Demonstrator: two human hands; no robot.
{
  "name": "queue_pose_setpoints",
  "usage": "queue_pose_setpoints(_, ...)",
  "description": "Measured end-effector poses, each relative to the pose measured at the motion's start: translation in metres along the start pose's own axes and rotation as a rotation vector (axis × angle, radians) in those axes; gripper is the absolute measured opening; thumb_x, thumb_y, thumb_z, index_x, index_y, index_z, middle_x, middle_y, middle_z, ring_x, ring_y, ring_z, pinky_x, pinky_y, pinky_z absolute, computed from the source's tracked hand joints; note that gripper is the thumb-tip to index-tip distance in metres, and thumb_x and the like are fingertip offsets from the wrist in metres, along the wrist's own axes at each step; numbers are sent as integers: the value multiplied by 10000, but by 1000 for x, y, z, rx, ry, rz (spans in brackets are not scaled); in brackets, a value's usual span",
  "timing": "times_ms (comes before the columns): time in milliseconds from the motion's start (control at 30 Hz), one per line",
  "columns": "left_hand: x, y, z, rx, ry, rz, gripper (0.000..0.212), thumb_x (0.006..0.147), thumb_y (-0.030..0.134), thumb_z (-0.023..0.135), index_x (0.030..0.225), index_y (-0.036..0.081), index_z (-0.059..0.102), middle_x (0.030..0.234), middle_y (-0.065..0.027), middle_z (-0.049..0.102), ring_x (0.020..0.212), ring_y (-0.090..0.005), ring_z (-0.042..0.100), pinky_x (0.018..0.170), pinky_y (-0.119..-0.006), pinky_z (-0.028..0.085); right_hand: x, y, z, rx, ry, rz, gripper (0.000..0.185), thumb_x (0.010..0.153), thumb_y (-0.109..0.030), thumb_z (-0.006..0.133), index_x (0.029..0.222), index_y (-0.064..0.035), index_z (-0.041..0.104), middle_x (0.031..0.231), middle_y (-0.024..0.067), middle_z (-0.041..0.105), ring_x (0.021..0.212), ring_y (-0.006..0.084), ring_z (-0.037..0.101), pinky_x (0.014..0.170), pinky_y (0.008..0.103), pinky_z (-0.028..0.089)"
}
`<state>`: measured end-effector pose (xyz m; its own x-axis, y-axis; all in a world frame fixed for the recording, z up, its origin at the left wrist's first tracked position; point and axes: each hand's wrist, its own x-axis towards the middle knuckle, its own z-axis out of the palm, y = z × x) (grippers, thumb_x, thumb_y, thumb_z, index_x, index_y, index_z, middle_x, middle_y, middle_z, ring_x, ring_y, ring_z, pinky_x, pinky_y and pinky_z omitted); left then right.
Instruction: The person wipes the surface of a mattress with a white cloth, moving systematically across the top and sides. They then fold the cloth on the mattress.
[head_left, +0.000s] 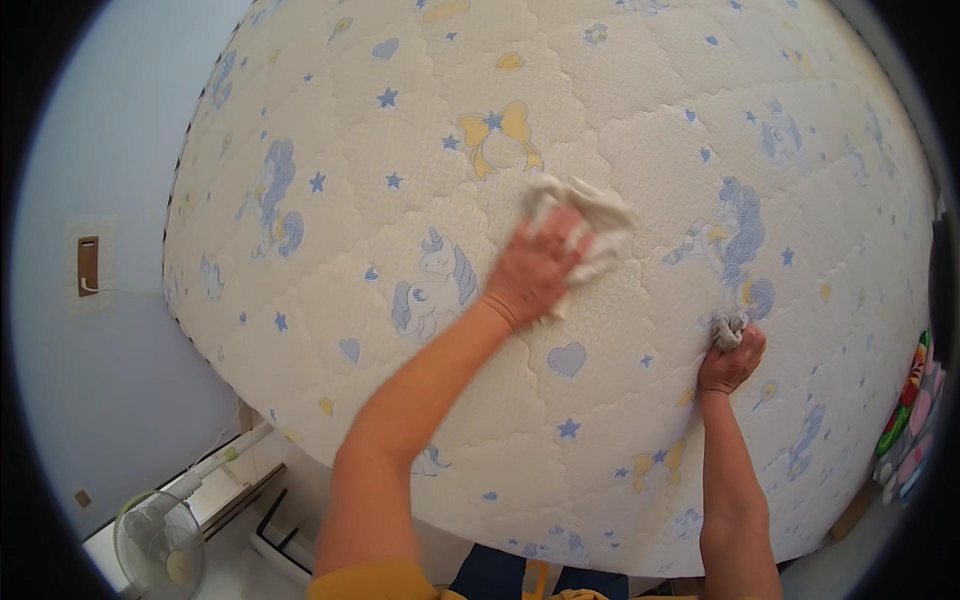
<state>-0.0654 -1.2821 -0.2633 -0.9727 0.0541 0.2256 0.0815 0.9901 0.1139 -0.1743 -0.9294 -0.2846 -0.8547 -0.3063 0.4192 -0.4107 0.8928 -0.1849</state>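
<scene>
A quilted mattress (420, 270) in cream fabric, printed with blue unicorns, stars, hearts and yellow bows, fills most of the view before me. My left hand (538, 266) presses a pale cloth (600, 225) against its surface, just below a yellow bow print. The hand and the cloth are blurred. Farther right, my right hand (733, 361) is closed around a crumpled grey cloth (727, 331), resting on the mattress below a blue unicorn print. Part of that cloth is hidden inside the fist.
A fan (160, 545) with a round wire guard stands at the lower left, beside a white table-like surface (225, 487). On the pale blue wall (112, 165) is a brown socket plate (88, 264) with a cord. Colourful folded fabric (911, 420) lies past the mattress's right edge.
</scene>
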Motion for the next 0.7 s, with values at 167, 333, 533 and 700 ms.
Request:
queue_pose_setpoints(167, -41, -119, -20, 175, 42, -501, 542, 795, 214, 620, 1317, 142, 493, 1365, -88, 430, 1323, -261, 377, 1018, -445, 382, 0, 2, 1, -1, 15, -24, 297, 838, -207, 623, 1075, -52, 530, 1062, 142, 549, 1020, 381, 517, 870, 464, 410)
queue_pose_setpoints(333, -127, -161, -40, 349, 142, -1053, 518, 832, 217, 628, 1325, 123, 504, 1386, -134, 449, 1292, -307, 424, 1049, -446, 375, -1, 4, 3, 2, 4, -6, 284, 837, -203, 627, 1065, -62, 535, 1039, 133, 547, 1009, 371, 520, 863, 459, 413)
queue_pose_setpoints(533, -121, -3, -35, 116, 89, -821, 683, 715, 95, 722, 1348, 96, 465, 1424, -122, 412, 1375, -295, 346, 1099, -499, 317, -1, 5, 2, -40, 32, -26, 287, 832, -200, 633, 1069, -64, 543, 1050, 131, 554, 1025, 364, 525, 880, 456, 416)
queue_pose_setpoints(700, -129, 121, -43, -203, -136, -365, 698, 759, 222, 671, 1403, 140, 415, 1455, -112, 370, 1416, -290, 275, 1161, -499, 217, -5, 11, 6, -52, 33, -22, 305, 833, -207, 636, 1085, -63, 543, 1077, 132, 563, 1044, 364, 527, 899, 458, 418)
